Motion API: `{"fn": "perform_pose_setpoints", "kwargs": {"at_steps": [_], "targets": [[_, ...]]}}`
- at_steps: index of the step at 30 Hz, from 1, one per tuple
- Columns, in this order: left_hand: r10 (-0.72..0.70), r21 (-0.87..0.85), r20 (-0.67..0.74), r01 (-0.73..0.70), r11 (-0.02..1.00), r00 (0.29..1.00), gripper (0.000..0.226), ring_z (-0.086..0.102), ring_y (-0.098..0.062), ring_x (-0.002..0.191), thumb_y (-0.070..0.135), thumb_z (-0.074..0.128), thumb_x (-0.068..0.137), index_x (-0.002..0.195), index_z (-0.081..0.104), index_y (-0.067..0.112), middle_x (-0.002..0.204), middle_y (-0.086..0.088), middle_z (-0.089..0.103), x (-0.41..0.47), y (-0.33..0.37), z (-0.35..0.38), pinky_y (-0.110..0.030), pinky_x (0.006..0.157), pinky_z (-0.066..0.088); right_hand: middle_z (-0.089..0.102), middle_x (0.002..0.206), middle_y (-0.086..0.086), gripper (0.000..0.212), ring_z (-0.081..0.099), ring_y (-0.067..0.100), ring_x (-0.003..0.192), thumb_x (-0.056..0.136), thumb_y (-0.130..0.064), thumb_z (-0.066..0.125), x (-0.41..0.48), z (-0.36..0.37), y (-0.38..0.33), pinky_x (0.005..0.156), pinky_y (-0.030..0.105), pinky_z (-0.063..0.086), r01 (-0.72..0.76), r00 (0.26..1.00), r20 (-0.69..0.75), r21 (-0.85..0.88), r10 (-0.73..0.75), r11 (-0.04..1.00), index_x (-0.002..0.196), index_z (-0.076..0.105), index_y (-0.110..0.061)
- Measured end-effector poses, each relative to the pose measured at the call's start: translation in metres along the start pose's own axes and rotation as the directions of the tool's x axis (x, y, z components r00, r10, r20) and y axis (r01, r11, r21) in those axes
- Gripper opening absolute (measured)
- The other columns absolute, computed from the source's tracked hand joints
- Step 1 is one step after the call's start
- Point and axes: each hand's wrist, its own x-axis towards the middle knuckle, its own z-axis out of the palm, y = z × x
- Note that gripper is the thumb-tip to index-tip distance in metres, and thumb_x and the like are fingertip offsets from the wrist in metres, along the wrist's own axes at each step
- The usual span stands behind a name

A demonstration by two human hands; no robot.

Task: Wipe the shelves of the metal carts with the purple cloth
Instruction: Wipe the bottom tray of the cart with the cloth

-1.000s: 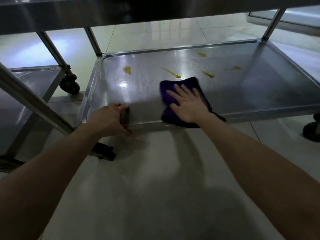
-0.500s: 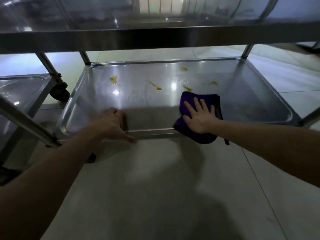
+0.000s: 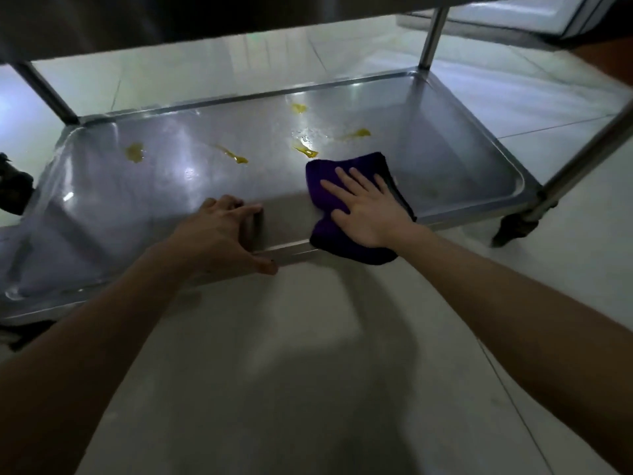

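Note:
The low shelf of a metal cart (image 3: pixel 455 159) fills the middle of the view. Several yellow smears (image 3: pixel 236 157) lie across its back half. A folded purple cloth (image 3: pixel 325 180) lies at the shelf's front edge, partly hanging over the rim. My right hand (image 3: pixel 368 209) presses flat on the cloth with fingers straight and spread. My left hand (image 3: pixel 219 234) grips the front rim of the shelf to the left of the cloth, fingers curled over the lip and thumb below it.
The cart's upper shelf (image 3: pixel 171 25) hangs dark overhead. Upright posts (image 3: pixel 431 32) stand at the corners, with a caster wheel (image 3: pixel 517 228) at the front right. Another wheel (image 3: pixel 13 190) shows at the left edge. Pale tiled floor (image 3: pixel 308 371) lies around the cart.
My right hand slid the cloth rightward along the front edge over the last second; it sits just below a yellow smear. The view shifted. My left hand kept its hold on the rim.

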Motion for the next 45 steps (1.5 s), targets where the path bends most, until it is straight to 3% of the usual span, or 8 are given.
{"fn": "perform_pose_setpoints", "kwargs": {"at_steps": [5, 9, 17, 20, 26, 34, 41, 45], "targets": [[0.038, 0.011, -0.019, -0.038, 0.999, 0.999, 0.15, 0.027, -0.023, 0.152, 0.112, 0.053, 0.035, 0.168, 0.031, 0.047, 0.165, 0.011, 0.032, -0.002, 0.007, -0.001, -0.048, 0.124, 0.034, -0.007, 0.182, -0.002, 0.064, -0.004, 0.021, 0.167, 0.112, -0.056, 0.025, -0.036, -0.032, 0.135, 0.134, 0.052, -0.002, -0.335, 0.942, -0.056, -0.068, 0.331, 0.94, 0.172, 0.004, -0.043], [0.054, 0.026, 0.0, -0.054, 0.998, 0.999, 0.15, 0.027, -0.024, 0.151, 0.112, 0.049, 0.036, 0.169, 0.029, 0.046, 0.167, 0.01, 0.031, -0.002, 0.01, -0.002, -0.046, 0.125, 0.031, -0.006, 0.182, 0.003, 0.077, -0.005, 0.028, 0.167, 0.101, -0.061, 0.018, -0.036, -0.036, 0.145, 0.132, 0.059, -0.005, -0.463, 0.885, -0.047, -0.006, 0.462, 0.886, 0.173, 0.007, -0.038], [0.021, 0.044, 0.037, -0.023, 0.999, 0.999, 0.152, 0.027, -0.027, 0.153, 0.11, 0.053, 0.034, 0.169, 0.026, 0.046, 0.169, 0.006, 0.029, 0.0, 0.006, -0.005, -0.048, 0.125, 0.032, -0.004, 0.182, 0.003, 0.072, -0.008, 0.027, 0.167, 0.106, -0.057, 0.028, 0.036, 0.0, -0.066, 0.129, 0.061, -0.012, 0.022, 1.0, -0.008, -0.052, -0.022, 0.998, 0.173, 0.01, -0.037], [0.018, 0.048, 0.048, -0.02, 0.999, 0.999, 0.152, 0.027, -0.028, 0.152, 0.11, 0.055, 0.035, 0.169, 0.026, 0.046, 0.168, 0.005, 0.029, 0.0, 0.002, -0.006, -0.049, 0.125, 0.033, 0.0, 0.182, -0.001, 0.07, -0.006, 0.023, 0.167, 0.105, -0.059, 0.026, 0.035, 0.003, -0.081, 0.131, 0.057, -0.011, 0.092, 0.995, -0.021, -0.031, -0.093, 0.995, 0.172, 0.014, -0.04], [0.024, 0.031, 0.023, -0.025, 0.999, 0.999, 0.157, 0.031, -0.025, 0.148, 0.121, 0.043, 0.026, 0.165, 0.03, 0.051, 0.162, 0.011, 0.033, 0.001, -0.003, -0.004, -0.049, 0.125, 0.036, 0.003, 0.182, -0.006, 0.064, 0.0, 0.018, 0.167, 0.11, -0.051, 0.033, 0.022, -0.017, 0.023, 0.134, 0.049, -0.004, -0.096, 0.99, -0.102, -0.001, 0.096, 0.995, 0.171, 0.017, -0.043], [0.055, 0.081, -0.024, -0.053, 0.995, 0.998, 0.15, 0.034, -0.026, 0.144, 0.122, 0.039, 0.034, 0.165, 0.031, 0.05, 0.16, 0.01, 0.036, 0.002, -0.005, 0.001, -0.051, 0.123, 0.035, 0.009, 0.182, 0.004, 0.063, 0.007, 0.026, 0.167, 0.111, -0.044, 0.032, -0.02, -0.044, 0.172, 0.133, 0.056, 0.0, -0.46, 0.869, -0.164, 0.081, 0.467, 0.884, 0.172, 0.024, -0.028], [-0.011, 0.097, 0.015, 0.009, 0.995, 1.0, 0.155, 0.034, -0.028, 0.148, 0.124, 0.026, 0.032, 0.164, 0.036, 0.043, 0.162, 0.004, 0.038, -0.002, 0.011, -0.009, -0.052, 0.122, 0.037, 0.014, 0.181, 0.006, 0.064, 0.012, 0.028, 0.166, 0.11, -0.04, 0.04, 0.003, -0.017, 0.024, 0.132, 0.058, 0.007, -0.125, 0.981, -0.152, -0.045, 0.117, 0.991, 0.171, 0.026, -0.027], [-0.025, 0.223, 0.081, 0.007, 0.975, 0.996, 0.164, 0.043, -0.03, 0.14, 0.122, 0.032, 0.029, 0.158, 0.041, 0.021, 0.154, -0.007, 0.045, 0.014, 0.05, -0.02, -0.046, 0.112, 0.045, 0.006, 0.182, 0.002, 0.065, 0.002, 0.024, 0.167, 0.11, -0.047, 0.033, 0.006, -0.002, -0.037, 0.133, 0.057, -0.004, 0.074, 0.994, -0.075, -0.011, -0.075, 0.997, 0.172, 0.019, -0.032]]}}
